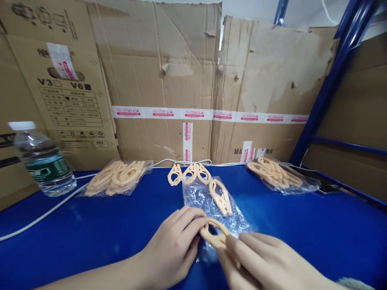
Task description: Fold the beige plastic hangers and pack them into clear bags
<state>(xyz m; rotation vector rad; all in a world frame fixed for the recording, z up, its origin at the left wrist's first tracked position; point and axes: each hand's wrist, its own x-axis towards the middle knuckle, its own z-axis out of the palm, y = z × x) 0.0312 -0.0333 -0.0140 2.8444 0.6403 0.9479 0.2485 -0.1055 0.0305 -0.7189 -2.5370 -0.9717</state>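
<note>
Between my two hands is a beige plastic folding hanger (pixel 213 239), folded into a loop. My left hand (pixel 178 241) pinches its left end with fingers and thumb. My right hand (pixel 256 257) grips the other end, where the fingers hide part of it. Under and beyond the hands lies a clear plastic bag (pixel 196 197). Another folded hanger (pixel 221 197) rests on the bag. Farther back, a single folded hanger (pixel 174 175) lies to the left of a pair of hangers (pixel 197 174) by the bag's far edge.
Bagged hangers lie in a left pile (pixel 116 177) and a right pile (pixel 275 173) on the blue table (pixel 121 225). A water bottle (pixel 44 161) stands at far left near a white cable (pixel 45 215). Cardboard sheets (pixel 160 80) wall the back; a blue metal post (pixel 326 76) rises at right.
</note>
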